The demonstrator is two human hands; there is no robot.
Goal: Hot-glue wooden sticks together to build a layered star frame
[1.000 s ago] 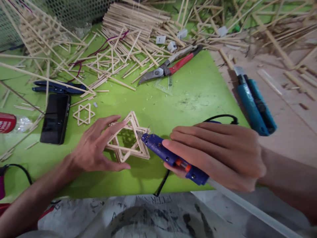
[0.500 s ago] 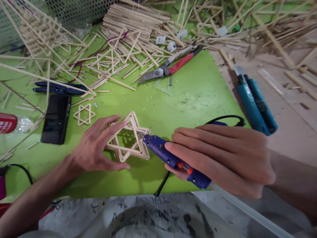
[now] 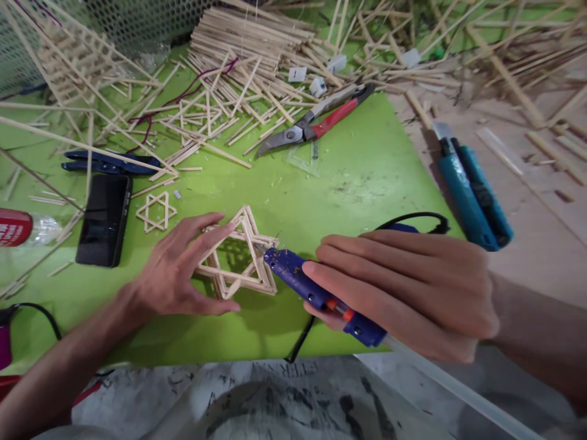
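Near the phone (image 3: 103,221), our half-open left hand (image 3: 172,269) holds the star (image 3: 245,280); our right hand (image 3: 408,287), clasping the glue gun (image 3: 292,274), edges left.

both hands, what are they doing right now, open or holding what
Left hand: holding the wooden star, fingers around its left side.
Right hand: closed on the blue glue gun, its tip at the star's right side.

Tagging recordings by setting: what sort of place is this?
Probably a craft workshop or a shared work table: a glue gun in the right hand, red-handled pruning shears and a big pile of thin wooden sticks on a green tabletop.
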